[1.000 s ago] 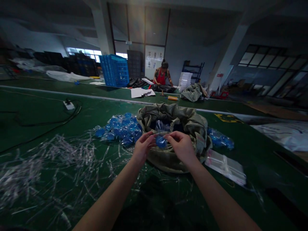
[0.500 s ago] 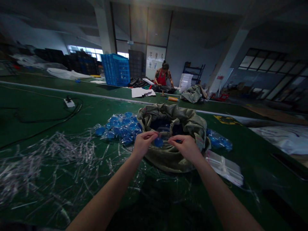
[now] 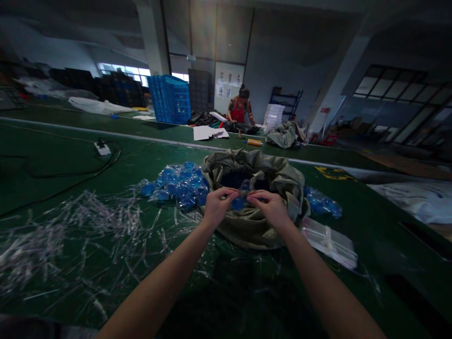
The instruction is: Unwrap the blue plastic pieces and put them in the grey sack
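A small clear plastic bag with a blue round piece (image 3: 238, 203) in it hangs between my hands, over the front of an open grey-green cloth sack (image 3: 254, 230). My left hand (image 3: 219, 203) pinches the bag's left edge between thumb and fingers. On the other side, my right hand (image 3: 270, 206) pinches its right edge. Left of the sack lies a heap of bagged blue pieces (image 3: 176, 183); a smaller group (image 3: 323, 202) lies to its right. The sack's inside is dark.
Clear plastic strips (image 3: 116, 219) are scattered at the left. A stack of clear bags (image 3: 330, 242) lies right of the sack. A power strip (image 3: 102, 149) with a cable is at the far left. Beyond, a person (image 3: 238, 110) in a red apron stands near a blue crate (image 3: 169, 100).
My hands have come closer together, my left hand moving right. The blue piece between them has shifted slightly right and up.
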The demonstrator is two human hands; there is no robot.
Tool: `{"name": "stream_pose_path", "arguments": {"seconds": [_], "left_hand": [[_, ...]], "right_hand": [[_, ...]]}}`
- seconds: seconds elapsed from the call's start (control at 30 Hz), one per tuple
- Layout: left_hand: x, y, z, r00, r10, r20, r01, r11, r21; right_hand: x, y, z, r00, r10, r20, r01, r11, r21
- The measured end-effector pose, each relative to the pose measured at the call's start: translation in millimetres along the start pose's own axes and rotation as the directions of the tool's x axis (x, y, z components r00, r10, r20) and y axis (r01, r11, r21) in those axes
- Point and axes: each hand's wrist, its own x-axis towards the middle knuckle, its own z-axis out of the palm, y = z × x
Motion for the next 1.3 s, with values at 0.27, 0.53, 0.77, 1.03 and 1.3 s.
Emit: {"name": "stream_pose_path", "arguments": {"seconds": [0.27, 0.53, 0.77, 1.03, 1.3], "left_hand": [[2, -12, -1.3, 0.980, -0.189, -0.068, 0.164, 0.950, -0.266], [-4, -22, -3.5, 0.944, -0.325, -0.053, 0.302, 0.919, -0.254], [-8, -39, -4.7, 0.911, -0.406, -0.069, 0.396, 0.910, -0.125], [-17, -44, -2.4, 0.989, -0.027, -0.143, 0.062, 0.966, 0.250], [-9, -23, 17.6, 0.855, 0.179, 0.487, -0.411, 0.807, 0.424]], "right_hand": [[-1, 10, 2, 0.996, 0.091, 0.005, -0.091, 0.996, 0.009], [-9, 35, 18, 0.953, 0.291, -0.088, -0.266, 0.938, 0.220], [-19, 57, 26, 0.940, 0.302, -0.157, -0.244, 0.920, 0.307], [-34, 57, 27, 0.944, 0.285, -0.165, -0.242, 0.940, 0.242], [-37, 61, 26, 0.973, 0.194, -0.127, -0.165, 0.963, 0.211]]}}
